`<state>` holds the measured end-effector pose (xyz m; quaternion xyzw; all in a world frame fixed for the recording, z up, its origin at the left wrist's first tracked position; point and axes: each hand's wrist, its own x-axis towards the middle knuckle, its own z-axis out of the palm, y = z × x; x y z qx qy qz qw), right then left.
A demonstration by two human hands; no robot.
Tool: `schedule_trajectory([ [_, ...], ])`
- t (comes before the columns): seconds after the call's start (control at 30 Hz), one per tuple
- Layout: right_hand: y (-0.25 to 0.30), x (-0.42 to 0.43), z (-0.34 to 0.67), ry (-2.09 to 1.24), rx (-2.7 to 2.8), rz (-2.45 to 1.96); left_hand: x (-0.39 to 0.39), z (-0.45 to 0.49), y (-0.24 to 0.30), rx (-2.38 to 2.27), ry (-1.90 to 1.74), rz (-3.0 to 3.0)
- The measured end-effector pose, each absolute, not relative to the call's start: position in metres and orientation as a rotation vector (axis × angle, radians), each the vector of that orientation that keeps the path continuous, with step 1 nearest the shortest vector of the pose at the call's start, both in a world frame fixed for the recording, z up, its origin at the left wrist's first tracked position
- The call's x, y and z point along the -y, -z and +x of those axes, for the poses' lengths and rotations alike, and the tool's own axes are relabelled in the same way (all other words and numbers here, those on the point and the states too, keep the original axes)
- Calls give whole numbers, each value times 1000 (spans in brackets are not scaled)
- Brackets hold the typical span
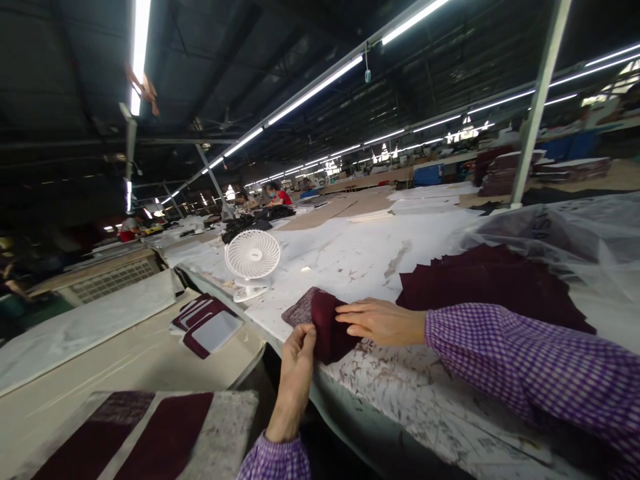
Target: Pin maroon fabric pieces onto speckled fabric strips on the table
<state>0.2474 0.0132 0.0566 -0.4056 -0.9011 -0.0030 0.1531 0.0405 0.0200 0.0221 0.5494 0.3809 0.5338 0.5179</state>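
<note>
A small folded piece of dark maroon fabric (323,317) lies at the near edge of a white, scuffed cutting table (360,260). My left hand (296,373) reaches up from below and pinches the fabric's near corner with its fingertips. My right hand (381,321) lies flat on the piece, fingers stretched out to the left, pressing it onto the table. Both arms wear purple checked sleeves. Behind my right hand a larger fanned stack of maroon fabric pieces (495,283) rests on the table.
A small white desk fan (253,261) stands on the table to the left. Clear plastic sheeting (575,233) covers the right side. A lower table holds maroon and white pieces (207,323) and a striped panel (150,433). A metal post (537,107) rises behind. Other workers sit far back.
</note>
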Motion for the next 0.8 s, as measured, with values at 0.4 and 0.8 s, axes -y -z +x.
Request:
schedule_trajectory([
  [0.4, -42, -17, 236, 136, 2607, -1282, -68, -77, -45, -654, -1723, 646],
  [0.8, -95, 25, 222, -1462, 2232, -932, -33, -35, -76, -1831, -1526, 1836],
])
